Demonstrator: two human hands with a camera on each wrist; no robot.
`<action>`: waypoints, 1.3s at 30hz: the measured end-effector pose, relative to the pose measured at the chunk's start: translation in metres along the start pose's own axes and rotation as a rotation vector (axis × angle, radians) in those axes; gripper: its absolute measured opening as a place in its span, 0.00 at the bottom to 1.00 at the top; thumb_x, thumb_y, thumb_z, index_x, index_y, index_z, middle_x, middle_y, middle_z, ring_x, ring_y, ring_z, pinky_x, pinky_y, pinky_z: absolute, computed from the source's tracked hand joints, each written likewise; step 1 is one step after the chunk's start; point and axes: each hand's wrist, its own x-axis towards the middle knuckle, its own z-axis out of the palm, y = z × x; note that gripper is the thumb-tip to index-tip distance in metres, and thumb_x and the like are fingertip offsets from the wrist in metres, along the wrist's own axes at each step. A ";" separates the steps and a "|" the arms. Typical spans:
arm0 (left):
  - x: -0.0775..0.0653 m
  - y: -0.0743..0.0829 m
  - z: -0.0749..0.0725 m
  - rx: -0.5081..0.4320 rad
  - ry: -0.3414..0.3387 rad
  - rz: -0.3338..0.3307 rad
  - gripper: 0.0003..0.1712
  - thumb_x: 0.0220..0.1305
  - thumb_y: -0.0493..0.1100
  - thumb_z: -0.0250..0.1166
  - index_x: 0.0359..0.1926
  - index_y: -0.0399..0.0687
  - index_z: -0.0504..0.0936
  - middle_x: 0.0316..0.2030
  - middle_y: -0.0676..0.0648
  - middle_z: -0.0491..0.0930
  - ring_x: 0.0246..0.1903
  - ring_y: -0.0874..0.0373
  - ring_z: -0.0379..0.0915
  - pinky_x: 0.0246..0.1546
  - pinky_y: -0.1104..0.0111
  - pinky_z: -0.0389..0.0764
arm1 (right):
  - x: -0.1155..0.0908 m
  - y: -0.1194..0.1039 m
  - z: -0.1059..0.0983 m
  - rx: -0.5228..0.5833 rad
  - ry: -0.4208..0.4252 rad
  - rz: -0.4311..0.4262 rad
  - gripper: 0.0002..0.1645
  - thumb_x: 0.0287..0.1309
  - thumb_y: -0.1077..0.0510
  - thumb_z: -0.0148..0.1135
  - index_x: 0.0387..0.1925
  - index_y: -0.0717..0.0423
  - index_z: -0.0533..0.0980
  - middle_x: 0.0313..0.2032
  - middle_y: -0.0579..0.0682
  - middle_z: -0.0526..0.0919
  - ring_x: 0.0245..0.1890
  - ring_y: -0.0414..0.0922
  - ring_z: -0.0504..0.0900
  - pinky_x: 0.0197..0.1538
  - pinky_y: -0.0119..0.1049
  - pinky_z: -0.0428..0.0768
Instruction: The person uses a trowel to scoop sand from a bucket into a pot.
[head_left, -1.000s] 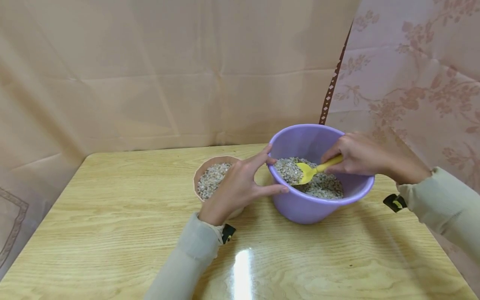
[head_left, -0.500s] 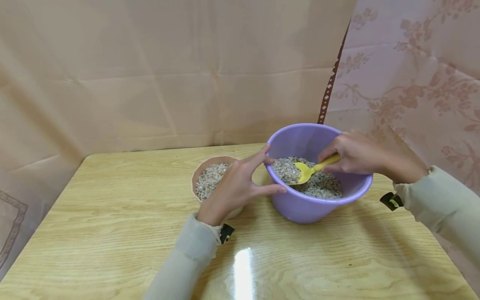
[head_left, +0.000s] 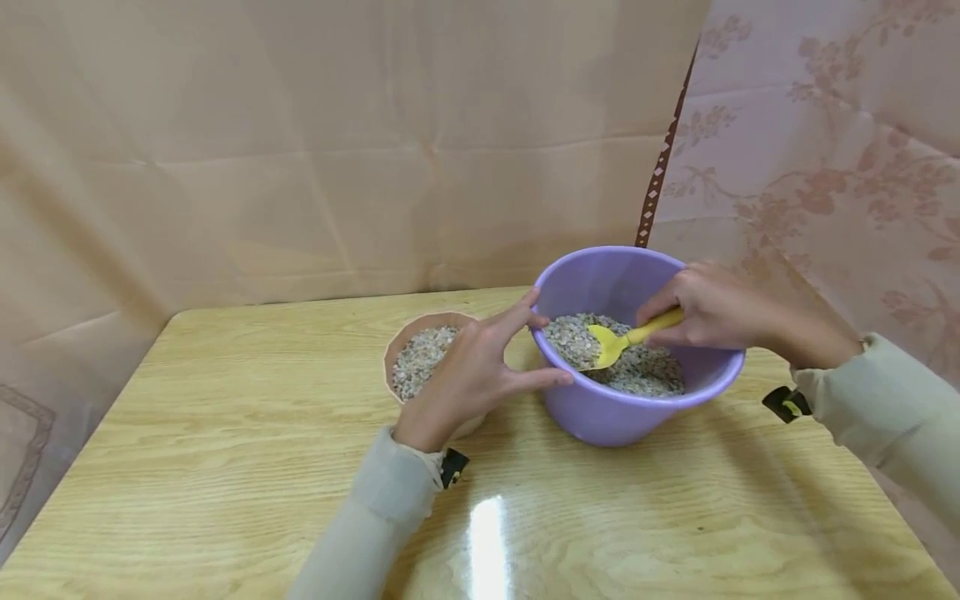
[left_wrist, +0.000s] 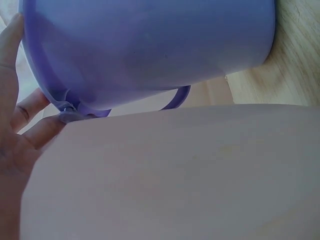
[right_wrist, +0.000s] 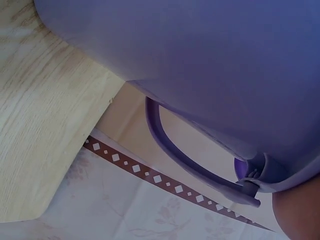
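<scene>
A lavender bucket (head_left: 611, 421) stands on the table, tilted slightly toward me, with fine pale gravel (head_left: 648, 371) inside. My right hand (head_left: 708, 308) reaches over its right rim and grips the handle of a small yellow shovel (head_left: 617, 346). The shovel's scoop lies inside the bucket, loaded with gravel near the left wall. My left hand (head_left: 487, 358) holds the bucket's left rim, thumb on the near side and fingertips farther back. Under the left forearm stands a peach scalloped pot (head_left: 393, 354) filled with similar gravel, partly hidden by that hand.
The wooden table (head_left: 225, 450) ends at a beige curtain (head_left: 300, 150) behind and a floral cloth (head_left: 840, 167) at the right. The bucket's purple carrying handle (right_wrist: 182, 157) hangs down at its back. The pot's pale wall (left_wrist: 175, 170) stands close beside the bucket.
The camera view shifts very slightly. Both hands, the shovel and the bucket keep nearly the same places.
</scene>
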 end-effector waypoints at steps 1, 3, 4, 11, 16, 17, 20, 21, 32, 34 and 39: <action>0.000 0.000 0.000 -0.001 -0.003 -0.003 0.59 0.52 0.70 0.70 0.76 0.47 0.59 0.54 0.55 0.82 0.57 0.63 0.74 0.59 0.62 0.74 | 0.000 0.000 0.001 0.007 0.001 0.001 0.11 0.44 0.59 0.80 0.34 0.46 0.89 0.26 0.33 0.86 0.19 0.28 0.76 0.24 0.28 0.78; 0.000 0.000 0.000 0.002 -0.004 -0.001 0.59 0.52 0.70 0.70 0.76 0.47 0.59 0.54 0.55 0.82 0.57 0.63 0.74 0.59 0.63 0.74 | 0.000 0.000 0.001 0.021 0.006 0.005 0.12 0.44 0.59 0.80 0.34 0.46 0.89 0.26 0.33 0.86 0.19 0.28 0.76 0.24 0.28 0.78; 0.000 -0.001 0.001 0.006 -0.004 0.000 0.59 0.52 0.69 0.71 0.76 0.47 0.59 0.54 0.55 0.82 0.57 0.64 0.74 0.59 0.63 0.74 | 0.000 0.001 0.001 0.026 0.010 0.003 0.12 0.44 0.59 0.80 0.34 0.47 0.89 0.26 0.33 0.86 0.19 0.28 0.76 0.23 0.28 0.78; 0.000 -0.001 0.000 0.011 0.000 -0.005 0.59 0.52 0.68 0.72 0.77 0.49 0.57 0.54 0.56 0.82 0.57 0.65 0.74 0.59 0.65 0.73 | 0.000 0.002 0.001 0.063 0.026 -0.020 0.12 0.44 0.60 0.80 0.34 0.48 0.89 0.26 0.34 0.86 0.19 0.28 0.77 0.23 0.28 0.79; 0.000 0.000 -0.001 0.018 0.005 -0.002 0.59 0.52 0.68 0.71 0.77 0.50 0.57 0.53 0.56 0.82 0.56 0.65 0.74 0.58 0.65 0.73 | -0.001 0.003 0.000 0.076 0.054 -0.053 0.12 0.44 0.60 0.80 0.33 0.43 0.88 0.26 0.29 0.85 0.18 0.28 0.76 0.22 0.27 0.76; 0.000 -0.001 -0.001 0.019 0.006 -0.001 0.59 0.52 0.68 0.71 0.77 0.50 0.57 0.53 0.56 0.82 0.56 0.65 0.74 0.58 0.65 0.74 | -0.002 0.003 0.000 0.076 0.057 -0.053 0.12 0.44 0.59 0.80 0.33 0.43 0.88 0.26 0.29 0.84 0.18 0.28 0.75 0.22 0.26 0.76; 0.000 -0.001 0.000 0.019 0.004 0.004 0.59 0.53 0.68 0.71 0.77 0.49 0.57 0.53 0.56 0.82 0.55 0.65 0.75 0.57 0.64 0.74 | -0.003 0.004 0.000 0.071 0.063 -0.048 0.12 0.44 0.59 0.80 0.33 0.43 0.88 0.26 0.29 0.85 0.18 0.28 0.76 0.22 0.26 0.76; 0.000 -0.001 0.000 0.019 0.003 0.004 0.59 0.53 0.68 0.71 0.77 0.49 0.57 0.53 0.57 0.82 0.55 0.65 0.75 0.57 0.64 0.75 | -0.003 0.004 0.000 0.073 0.063 -0.045 0.12 0.44 0.59 0.80 0.33 0.43 0.88 0.26 0.30 0.85 0.19 0.28 0.76 0.22 0.26 0.76; -0.001 -0.001 0.001 0.026 0.003 0.001 0.58 0.53 0.68 0.71 0.77 0.50 0.57 0.53 0.58 0.82 0.54 0.66 0.74 0.55 0.66 0.75 | -0.006 0.001 -0.006 0.080 0.057 -0.010 0.12 0.44 0.59 0.80 0.35 0.45 0.88 0.28 0.33 0.87 0.21 0.29 0.78 0.24 0.27 0.78; 0.000 -0.001 0.001 0.026 0.003 -0.003 0.58 0.53 0.69 0.71 0.77 0.50 0.57 0.53 0.58 0.82 0.54 0.66 0.74 0.55 0.66 0.75 | -0.006 0.001 -0.007 0.080 0.052 -0.003 0.13 0.44 0.59 0.80 0.35 0.46 0.88 0.28 0.33 0.87 0.20 0.29 0.78 0.23 0.28 0.78; -0.001 0.000 0.000 0.021 0.000 -0.018 0.58 0.53 0.68 0.71 0.77 0.51 0.56 0.54 0.59 0.81 0.56 0.65 0.73 0.56 0.65 0.75 | -0.006 0.001 -0.009 0.046 0.068 0.003 0.13 0.43 0.58 0.81 0.35 0.45 0.89 0.28 0.33 0.87 0.20 0.28 0.78 0.24 0.28 0.78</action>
